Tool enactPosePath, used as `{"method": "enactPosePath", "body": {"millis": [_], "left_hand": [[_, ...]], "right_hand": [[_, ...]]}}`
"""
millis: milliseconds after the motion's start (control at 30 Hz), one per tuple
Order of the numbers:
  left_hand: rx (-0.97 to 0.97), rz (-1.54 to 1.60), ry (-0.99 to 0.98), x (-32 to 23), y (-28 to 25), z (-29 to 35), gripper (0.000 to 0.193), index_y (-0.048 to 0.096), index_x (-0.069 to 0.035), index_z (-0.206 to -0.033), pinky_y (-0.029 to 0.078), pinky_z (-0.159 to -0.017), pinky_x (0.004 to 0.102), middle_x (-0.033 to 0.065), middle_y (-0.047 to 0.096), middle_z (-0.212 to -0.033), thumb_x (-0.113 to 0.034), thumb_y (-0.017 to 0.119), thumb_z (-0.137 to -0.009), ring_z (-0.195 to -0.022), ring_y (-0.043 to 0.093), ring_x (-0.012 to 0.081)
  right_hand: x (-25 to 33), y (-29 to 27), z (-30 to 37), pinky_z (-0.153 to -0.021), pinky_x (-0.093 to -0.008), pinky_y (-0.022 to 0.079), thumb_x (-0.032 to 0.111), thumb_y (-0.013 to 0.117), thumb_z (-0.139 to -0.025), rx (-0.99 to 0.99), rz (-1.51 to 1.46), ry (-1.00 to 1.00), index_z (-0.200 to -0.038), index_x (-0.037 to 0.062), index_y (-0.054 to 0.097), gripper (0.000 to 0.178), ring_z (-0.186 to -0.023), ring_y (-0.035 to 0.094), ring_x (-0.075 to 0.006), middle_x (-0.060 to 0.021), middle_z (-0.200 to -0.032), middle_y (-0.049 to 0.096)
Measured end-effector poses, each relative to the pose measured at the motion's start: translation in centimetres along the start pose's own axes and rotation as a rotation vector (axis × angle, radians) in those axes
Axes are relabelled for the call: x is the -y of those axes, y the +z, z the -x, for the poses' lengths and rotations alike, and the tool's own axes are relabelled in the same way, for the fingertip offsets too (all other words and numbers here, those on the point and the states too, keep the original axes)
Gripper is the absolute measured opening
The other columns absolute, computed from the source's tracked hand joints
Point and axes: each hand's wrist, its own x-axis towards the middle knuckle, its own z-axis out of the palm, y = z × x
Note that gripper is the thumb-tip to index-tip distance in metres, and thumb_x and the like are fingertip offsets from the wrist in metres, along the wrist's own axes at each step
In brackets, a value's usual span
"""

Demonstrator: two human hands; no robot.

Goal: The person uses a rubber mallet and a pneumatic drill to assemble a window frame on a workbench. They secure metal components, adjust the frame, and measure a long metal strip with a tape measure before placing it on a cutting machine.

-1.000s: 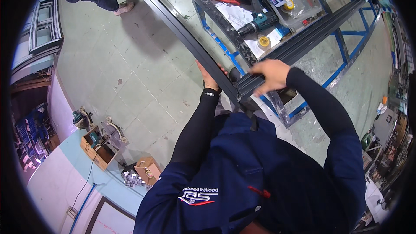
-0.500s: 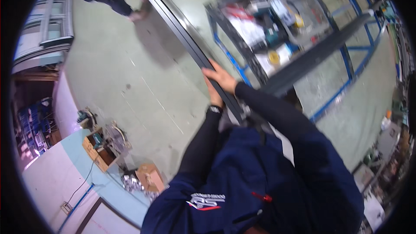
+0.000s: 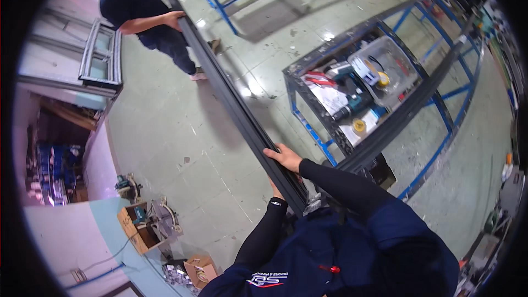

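Observation:
A long dark grey profile bar (image 3: pixel 234 102) runs from close to my body up to the far left. My right hand (image 3: pixel 284 158) grips it from the right, thumb over its top. Lower down, my left hand (image 3: pixel 276 190) holds it from the left and beneath, its fingers partly hidden. The bar's near end reaches my waist, by a small pale metal piece (image 3: pixel 312 203). At the far part of the bar, a co-worker's hand (image 3: pixel 175 20) also holds it.
The co-worker (image 3: pixel 146 14) stands at far left. To the right is a blue-legged work frame (image 3: pixel 311 132) with a drill (image 3: pixel 352 104), a plastic bin (image 3: pixel 410 71), yellow tape (image 3: pixel 359 126) and another long dark bar (image 3: pixel 404 118). A wooden box (image 3: pixel 135 225) and carton (image 3: pixel 201 270) are lower left.
The bar and my hands appear lower and slightly further right as the view tilts up. The co-worker's upper body and hand on the bar now show. My grip stays on the bar.

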Motion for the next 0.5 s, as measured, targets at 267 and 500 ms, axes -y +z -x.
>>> {"method": "enactPosePath", "body": {"millis": [267, 500], "left_hand": [[0.203, -0.169, -0.237, 0.1, 0.2, 0.3, 0.065, 0.043, -0.008, -0.140, 0.050, -0.096, 0.0419, 0.0107, 0.057, -0.128, -0.057, 0.041, -0.097, -0.115, 0.058, 0.0270], [0.165, -0.021, 0.018, -8.1, 14.7, 0.0, 0.082, 0.042, -0.008, -0.141, 0.049, -0.097, 0.0432, 0.0089, 0.054, -0.137, -0.073, 0.034, -0.092, -0.122, 0.055, 0.0269]], "right_hand": [[4.1, -3.3, -0.8, -0.105, -0.0391, 0.041, 0.085, 0.057, -0.071, -0.076, 0.286, -0.092, -0.133, -0.0131, 0.043, 0.116, -0.124, 0.053, -0.0394, -0.0323, -0.132, 0.053], [12.7, -11.7, 3.3, -0.096, -0.0416, 0.047, 0.072, 0.060, -0.080, -0.370, 0.604, -0.147, -0.123, -0.0046, 0.054, 0.088, -0.113, 0.060, -0.0416, -0.0315, -0.119, 0.061]]}}
